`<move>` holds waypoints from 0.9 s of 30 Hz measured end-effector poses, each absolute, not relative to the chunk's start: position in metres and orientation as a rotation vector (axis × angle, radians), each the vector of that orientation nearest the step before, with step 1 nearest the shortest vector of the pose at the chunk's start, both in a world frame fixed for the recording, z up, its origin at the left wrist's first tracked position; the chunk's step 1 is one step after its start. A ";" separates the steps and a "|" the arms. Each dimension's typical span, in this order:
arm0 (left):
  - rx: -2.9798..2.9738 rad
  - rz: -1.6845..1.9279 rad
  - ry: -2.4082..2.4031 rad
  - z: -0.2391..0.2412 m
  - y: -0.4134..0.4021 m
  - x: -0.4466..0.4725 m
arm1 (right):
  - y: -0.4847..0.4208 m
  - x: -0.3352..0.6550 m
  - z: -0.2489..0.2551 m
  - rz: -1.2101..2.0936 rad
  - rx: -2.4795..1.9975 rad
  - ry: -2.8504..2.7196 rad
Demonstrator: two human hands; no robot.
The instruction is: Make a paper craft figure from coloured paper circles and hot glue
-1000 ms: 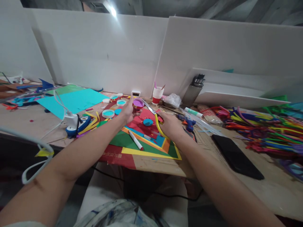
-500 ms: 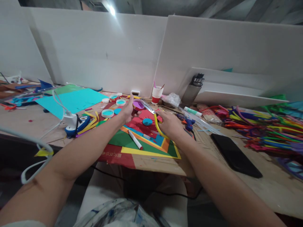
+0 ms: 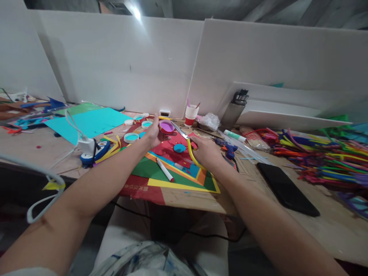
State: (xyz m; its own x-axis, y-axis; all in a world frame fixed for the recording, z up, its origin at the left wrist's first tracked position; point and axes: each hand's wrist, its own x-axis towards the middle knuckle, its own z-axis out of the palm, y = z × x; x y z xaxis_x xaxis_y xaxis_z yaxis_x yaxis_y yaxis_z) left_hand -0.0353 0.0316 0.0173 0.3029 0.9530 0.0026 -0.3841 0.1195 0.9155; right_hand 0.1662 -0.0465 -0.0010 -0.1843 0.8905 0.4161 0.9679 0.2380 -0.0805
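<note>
My left hand (image 3: 153,134) is closed on a shallow round cup (image 3: 166,127) with a purple inside and a red outside, tilted so its inside faces me. My right hand (image 3: 204,149) grips scissors (image 3: 188,143) with yellow handles. Their metal blades point up and left, with the tips at the cup's right rim; I cannot tell whether they touch it. Below the hands lie red paper (image 3: 166,147), a blue disc (image 3: 179,148) and a white marker (image 3: 165,170) with a red end, on stacked coloured sheets (image 3: 149,168).
White round lids with blue insides (image 3: 131,138) stand to the left, near a turquoise sheet (image 3: 86,122). A paper cup (image 3: 191,116) and a bottle (image 3: 234,109) stand behind. Rightward are a glue gun (image 3: 230,149), a black phone (image 3: 287,188) and pipe cleaners (image 3: 324,157). A white cable (image 3: 60,180) hangs left.
The round cup has turned so that more of its purple inside and rim shows. My left hand has shifted slightly left; the scissors have hardly moved.
</note>
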 end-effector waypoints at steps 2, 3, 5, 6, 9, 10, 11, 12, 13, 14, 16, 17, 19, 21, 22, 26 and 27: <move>0.973 1.168 0.698 0.016 0.032 -0.033 | -0.047 0.166 -0.001 -0.247 -1.704 -2.138; 0.967 1.193 0.691 0.015 0.033 -0.032 | -0.047 0.166 -0.002 -0.228 -1.696 -2.135; 0.972 1.205 0.684 0.014 0.032 -0.030 | -0.047 0.167 -0.002 -0.207 -1.682 -2.122; 0.983 1.191 0.684 0.013 0.032 -0.030 | -0.046 0.167 -0.002 -0.203 -1.679 -2.116; 1.028 1.120 0.686 0.012 0.031 -0.029 | -0.045 0.168 -0.004 -0.196 -1.685 -2.109; 1.040 1.105 0.683 0.011 0.031 -0.029 | -0.045 0.168 -0.004 -0.193 -1.681 -2.110; 1.048 1.099 0.679 0.011 0.030 -0.029 | -0.045 0.168 -0.004 -0.190 -1.680 -2.111; 1.054 1.097 0.673 0.011 0.030 -0.030 | -0.045 0.168 -0.003 -0.192 -1.679 -2.112; 1.059 1.096 0.669 0.011 0.030 -0.030 | -0.045 0.168 -0.003 -0.201 -1.680 -2.112; 1.064 1.094 0.665 0.012 0.030 -0.030 | -0.046 0.168 -0.002 -0.215 -1.684 -2.116; 1.077 1.091 0.662 0.013 0.029 -0.031 | -0.047 0.167 0.001 -0.246 -1.697 -2.129; 1.083 1.089 0.661 0.014 0.029 -0.032 | -0.048 0.167 0.002 -0.260 -1.699 -2.137; 1.092 1.085 0.660 0.016 0.029 -0.034 | -0.050 0.166 0.004 -0.281 -1.699 -2.150; 1.093 1.072 0.661 0.017 0.028 -0.035 | -0.050 0.166 0.004 -0.298 -1.696 -2.155; 1.089 1.065 0.663 0.018 0.028 -0.036 | -0.051 0.166 0.004 -0.306 -1.696 -2.156; 1.052 1.053 0.672 0.018 0.029 -0.037 | -0.050 0.166 0.002 -0.320 -1.703 -2.154; 1.042 1.059 0.669 0.018 0.030 -0.037 | -0.049 0.167 0.002 -0.317 -1.712 -2.151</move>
